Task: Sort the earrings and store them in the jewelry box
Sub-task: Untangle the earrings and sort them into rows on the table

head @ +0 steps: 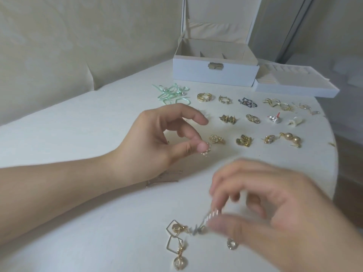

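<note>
The white jewelry box (215,72) stands at twelve o'clock on the white counter (78,134), lid up; three compartments show inside, their contents hidden by the front wall. Its removed tray (294,83) lies touching it at one o'clock, slotted, with nothing visible in it. Between the box and the hands, thirteen small clusters of earrings (243,141) lie in three rows; a mint ribbon pair (172,93) sits at eleven o'clock. The left hand (157,140) pinches a small pearl hoop (206,152) between thumb and finger. The right hand (265,209), blurred, pinches a twisted pearl earring (213,213). At six o'clock lie square-framed drop earrings (174,242) and a small ring-shaped piece (232,244), half hidden.
</note>
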{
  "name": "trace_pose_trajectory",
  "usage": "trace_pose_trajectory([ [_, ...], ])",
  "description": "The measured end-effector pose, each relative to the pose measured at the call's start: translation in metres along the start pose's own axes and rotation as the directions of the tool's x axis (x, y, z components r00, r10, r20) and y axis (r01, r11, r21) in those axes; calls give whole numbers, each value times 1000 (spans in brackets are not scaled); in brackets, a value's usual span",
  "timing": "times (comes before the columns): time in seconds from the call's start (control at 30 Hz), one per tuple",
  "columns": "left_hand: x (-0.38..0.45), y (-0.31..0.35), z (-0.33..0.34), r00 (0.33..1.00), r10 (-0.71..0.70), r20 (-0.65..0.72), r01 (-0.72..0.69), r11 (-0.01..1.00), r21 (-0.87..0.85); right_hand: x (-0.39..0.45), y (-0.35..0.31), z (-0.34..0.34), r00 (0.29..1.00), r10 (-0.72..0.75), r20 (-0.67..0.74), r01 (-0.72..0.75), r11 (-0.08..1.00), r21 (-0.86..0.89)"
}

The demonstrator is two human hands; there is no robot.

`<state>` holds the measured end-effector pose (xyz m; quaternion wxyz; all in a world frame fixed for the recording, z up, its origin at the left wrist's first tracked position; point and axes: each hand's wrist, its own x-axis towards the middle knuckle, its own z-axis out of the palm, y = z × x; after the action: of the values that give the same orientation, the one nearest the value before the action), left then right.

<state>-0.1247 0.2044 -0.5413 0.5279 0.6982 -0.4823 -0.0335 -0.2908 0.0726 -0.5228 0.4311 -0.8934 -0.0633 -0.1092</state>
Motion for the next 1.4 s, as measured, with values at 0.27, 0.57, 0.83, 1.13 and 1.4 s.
trace_pose_trajectory([
  [0.27,2,-2,-2,997,-37,61,52,961,-273,38,16,-11,939,292,-184,-173,860,480],
  [0.57,1,-2,-1,993,-59,106,82,972,-221,42,19,-8,924,365,-119,-238,789,567],
  [0.83,-1,1,-1,993,3,120,8,995,-96,40,20,-6,917,384,-111,-252,772,584],
  [1.13,-4,-1,1,968,193,159,-206,976,69,36,20,-5,935,353,-46,-243,728,641],
  [1.4,-4,-4,1,993,59,98,-46,990,-136,27,31,-15,966,258,22,-223,788,574],
])
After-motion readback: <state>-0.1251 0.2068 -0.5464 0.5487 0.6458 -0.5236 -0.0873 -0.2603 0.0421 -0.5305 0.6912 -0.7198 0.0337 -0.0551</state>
